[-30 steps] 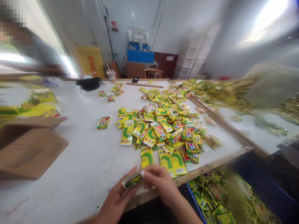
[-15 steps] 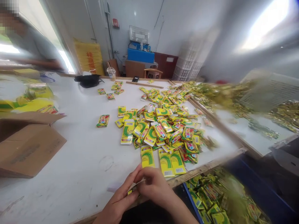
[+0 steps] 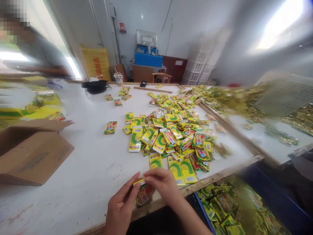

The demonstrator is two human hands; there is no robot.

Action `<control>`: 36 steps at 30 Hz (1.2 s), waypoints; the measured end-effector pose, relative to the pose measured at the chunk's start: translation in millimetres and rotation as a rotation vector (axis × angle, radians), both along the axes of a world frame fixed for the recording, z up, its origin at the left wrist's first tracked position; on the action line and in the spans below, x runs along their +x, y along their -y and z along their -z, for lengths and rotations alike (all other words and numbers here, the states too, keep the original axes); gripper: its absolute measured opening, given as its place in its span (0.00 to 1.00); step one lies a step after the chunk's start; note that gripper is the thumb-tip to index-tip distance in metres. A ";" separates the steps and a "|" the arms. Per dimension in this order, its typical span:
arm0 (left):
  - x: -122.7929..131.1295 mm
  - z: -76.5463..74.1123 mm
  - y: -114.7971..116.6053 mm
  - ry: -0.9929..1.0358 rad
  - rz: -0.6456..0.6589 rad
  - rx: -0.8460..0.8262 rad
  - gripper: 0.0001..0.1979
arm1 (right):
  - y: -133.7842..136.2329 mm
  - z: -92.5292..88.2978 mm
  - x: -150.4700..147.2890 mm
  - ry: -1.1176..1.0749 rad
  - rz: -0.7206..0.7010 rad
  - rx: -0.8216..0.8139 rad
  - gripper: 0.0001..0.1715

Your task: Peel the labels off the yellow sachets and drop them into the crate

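At the table's front edge, a small printed carton (image 3: 144,194) stands between my two hands, its red and green picture side towards me and a yellow flap at its top. My left hand (image 3: 122,204) grips its left side with thumb and fingers. My right hand (image 3: 165,186) pinches its top edge near the flap. Just beyond the hands lie a flat yellow-green carton (image 3: 156,160) and a pair of similar cartons, one of them a carton (image 3: 176,171) with its barcode end towards me. Behind them spreads a heap of cartons (image 3: 168,137).
A brown cardboard box (image 3: 46,156) stands open on the left. Below the table's right edge, a blue bin (image 3: 206,212) holds many cartons. Wooden strips (image 3: 227,132) border the white table (image 3: 93,169). A co-worker (image 3: 46,54) is at the far left. Foil packets (image 3: 215,96) lie right.
The carton between my hands has come up into view, its picture side now showing. My fingers have shifted to its top edge. The whole view has moved slightly.
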State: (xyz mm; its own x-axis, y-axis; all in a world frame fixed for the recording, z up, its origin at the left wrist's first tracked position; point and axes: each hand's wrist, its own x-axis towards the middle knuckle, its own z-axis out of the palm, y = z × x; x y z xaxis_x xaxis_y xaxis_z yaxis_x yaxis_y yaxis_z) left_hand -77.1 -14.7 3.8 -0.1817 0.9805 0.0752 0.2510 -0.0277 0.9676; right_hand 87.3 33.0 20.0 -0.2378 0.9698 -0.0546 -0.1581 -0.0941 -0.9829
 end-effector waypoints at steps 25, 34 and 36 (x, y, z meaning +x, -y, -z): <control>-15.5 14.0 2.2 -0.104 0.370 0.164 0.18 | 29.7 11.8 9.8 0.315 0.081 0.543 0.10; -13.2 4.5 -0.4 -0.152 0.378 0.170 0.17 | 29.1 0.8 10.4 0.280 0.113 0.456 0.12; 3.0 -7.0 -14.1 -0.186 0.302 0.073 0.19 | 29.0 -12.2 41.3 0.265 0.208 0.445 0.08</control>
